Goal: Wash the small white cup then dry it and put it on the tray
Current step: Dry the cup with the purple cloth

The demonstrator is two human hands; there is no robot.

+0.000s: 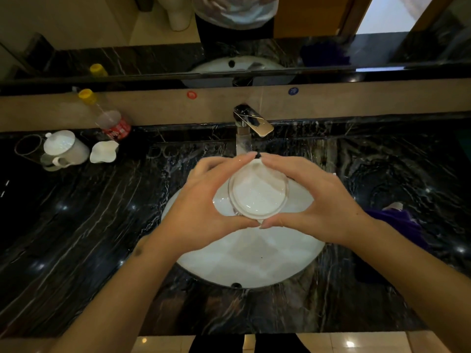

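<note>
A small round cup point(258, 192) with a glassy rim is held upright over the white sink basin point(249, 261), its mouth facing me. My left hand point(204, 207) wraps its left side and my right hand point(318, 207) wraps its right side. The index fingertips meet at the far rim and the thumbs meet at the near rim. The cup sits just in front of and below the chrome faucet point(252, 122). I cannot make out a tray.
Black marble counter point(84, 225) surrounds the basin. At back left stand a lidded white mug point(63, 149), a white petal-shaped dish point(104, 152) and a clear bottle point(112, 121) with a yellow cap. A purple cloth point(400, 225) lies at the right. A mirror runs along the back.
</note>
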